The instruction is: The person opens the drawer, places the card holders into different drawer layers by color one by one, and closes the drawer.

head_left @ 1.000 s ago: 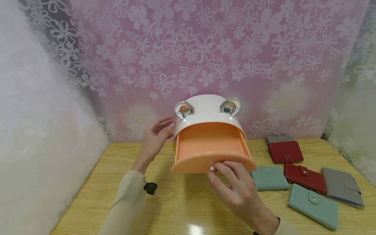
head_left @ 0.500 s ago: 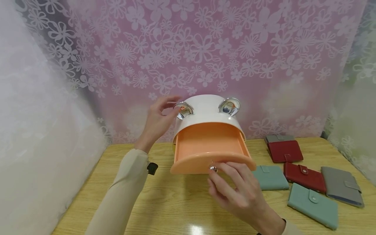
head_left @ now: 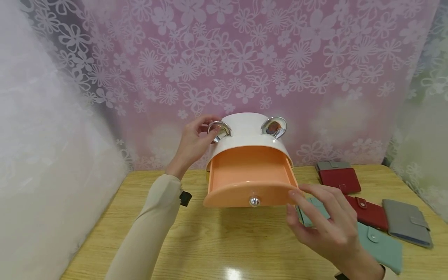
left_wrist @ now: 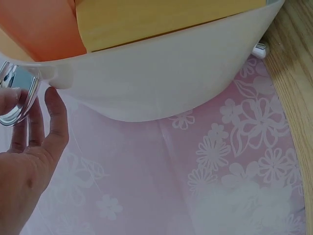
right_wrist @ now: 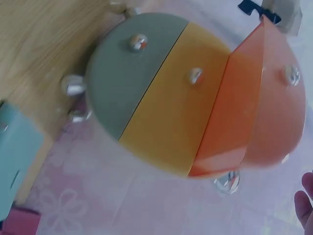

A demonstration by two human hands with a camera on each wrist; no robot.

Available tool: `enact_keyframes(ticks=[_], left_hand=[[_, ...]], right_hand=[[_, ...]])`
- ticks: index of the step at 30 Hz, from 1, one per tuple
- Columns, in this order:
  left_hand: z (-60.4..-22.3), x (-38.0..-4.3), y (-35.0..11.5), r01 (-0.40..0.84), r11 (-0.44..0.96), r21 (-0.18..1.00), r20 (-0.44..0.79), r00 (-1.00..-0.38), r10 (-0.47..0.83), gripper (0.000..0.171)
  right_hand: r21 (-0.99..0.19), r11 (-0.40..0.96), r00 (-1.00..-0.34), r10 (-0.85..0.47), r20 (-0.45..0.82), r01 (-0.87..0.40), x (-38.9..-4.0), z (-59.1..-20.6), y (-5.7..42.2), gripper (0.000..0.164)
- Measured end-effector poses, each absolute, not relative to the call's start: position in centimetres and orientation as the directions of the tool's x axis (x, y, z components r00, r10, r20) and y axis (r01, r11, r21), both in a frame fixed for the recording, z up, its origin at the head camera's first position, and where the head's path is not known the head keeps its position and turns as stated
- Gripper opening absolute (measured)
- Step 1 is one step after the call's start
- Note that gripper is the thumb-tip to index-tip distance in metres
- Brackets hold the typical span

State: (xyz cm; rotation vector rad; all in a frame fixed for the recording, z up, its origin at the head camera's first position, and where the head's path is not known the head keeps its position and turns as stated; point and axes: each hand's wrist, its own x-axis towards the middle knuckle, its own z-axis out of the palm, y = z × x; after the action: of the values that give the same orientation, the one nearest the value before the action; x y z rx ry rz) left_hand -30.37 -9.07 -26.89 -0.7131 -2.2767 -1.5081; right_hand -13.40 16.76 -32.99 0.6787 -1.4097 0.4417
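A white rounded drawer cabinet (head_left: 245, 130) with two chrome ears stands on the table. Its top orange drawer (head_left: 229, 196) is pulled out, with nothing inside it, and a chrome knob (head_left: 254, 201) on its front. My left hand (head_left: 196, 142) pinches the cabinet's left chrome ear (left_wrist: 31, 90), thumb in front and fingers behind. Off the knob, my right hand (head_left: 327, 227) hovers by the drawer front's right end, fingers loosely bent and holding nothing. Below, in the right wrist view, the yellow drawer (right_wrist: 168, 110) and the grey-green drawer (right_wrist: 122, 68) are closed.
Several card wallets lie to the right: a teal one (head_left: 385, 247), a red one (head_left: 372, 212), a grey one (head_left: 407, 223), and a dark red one (head_left: 339, 179) overlapping another grey one (head_left: 332, 165). A second teal wallet (head_left: 316, 204) is partly behind my right hand. Flowered curtain (head_left: 238, 58) hangs behind.
My left hand has risen from the cabinet's side to its left ear and taken hold of it. The right hand has let go of the knob and moved right. The drawer stays out.
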Motion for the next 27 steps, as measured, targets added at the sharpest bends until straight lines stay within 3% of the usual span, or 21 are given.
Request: enact_keyframes(ticks=[5,9,18,23,27], left_hand=[[-27.0,-30.3,-8.9,0.571,0.344,0.745,0.513,-0.821,0.251,0.028],[-27.3,-30.1,-9.3,0.517,0.362,0.776,0.439,-0.854,0.280,0.043],[-28.5,-29.0,-10.6,0.313,0.406,0.859,0.170,-0.921,0.351,0.054],[-29.6,-28.1,-11.2,0.294,0.349,0.890,0.180,-0.929,0.324,0.049],[-30.7,-27.2,-12.1,0.306,0.290,0.907,0.217,-0.928,0.303,0.039]], right_hand=[[0.115,0.769,0.132,-0.040,0.990,-0.629,-13.4,-33.2,19.2,0.038],[0.075,0.795,0.074,-0.038,0.996,-0.601,-13.2,-33.6,20.9,0.044],[0.061,0.874,-0.173,-0.164,0.971,-0.483,-13.0,-36.4,26.0,0.053],[0.052,0.906,-0.350,-0.215,0.911,-0.421,-13.0,-38.3,28.2,0.056],[0.041,0.915,-0.421,-0.225,0.879,-0.402,-13.0,-39.1,29.1,0.058]])
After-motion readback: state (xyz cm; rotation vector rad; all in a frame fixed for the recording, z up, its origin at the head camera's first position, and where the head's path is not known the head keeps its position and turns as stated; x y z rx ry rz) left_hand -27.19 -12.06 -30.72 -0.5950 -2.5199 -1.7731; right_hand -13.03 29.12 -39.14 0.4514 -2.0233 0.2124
